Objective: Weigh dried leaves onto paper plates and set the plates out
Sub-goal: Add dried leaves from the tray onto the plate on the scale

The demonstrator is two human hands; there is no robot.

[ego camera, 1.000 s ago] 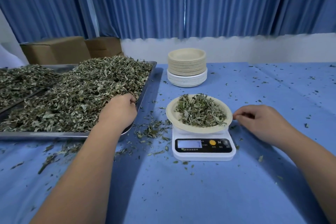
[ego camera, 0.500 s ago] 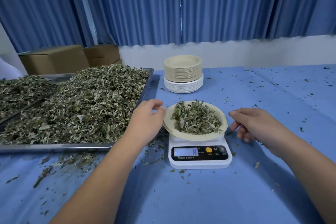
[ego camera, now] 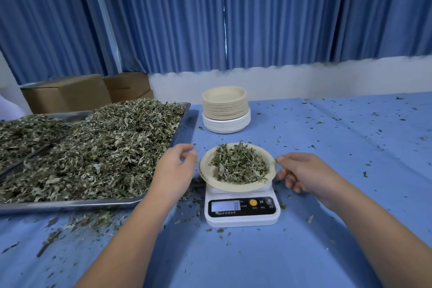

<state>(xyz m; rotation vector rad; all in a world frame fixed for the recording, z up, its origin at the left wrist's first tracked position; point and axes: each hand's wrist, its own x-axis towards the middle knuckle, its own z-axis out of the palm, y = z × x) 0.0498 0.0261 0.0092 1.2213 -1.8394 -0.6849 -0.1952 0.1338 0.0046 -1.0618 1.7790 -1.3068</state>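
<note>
A paper plate (ego camera: 233, 187) of dried leaves (ego camera: 240, 166) is borne on a white scale (ego camera: 242, 218) (an 8 is shown on its display). Its right rim is pinched by the right hand (ego camera: 306, 173), thumb on top; the left hand (ego camera: 173, 170) is held just beside the left rim, fingers loosely curled.

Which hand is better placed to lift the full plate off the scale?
Probably right: the right hand has thumb at the paper plate rim, fingers curled beneath; the left hand sits apart.

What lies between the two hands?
In the head view, the paper plate of dried leaves, resting on the scale, lies between the left hand and the right hand.
</note>
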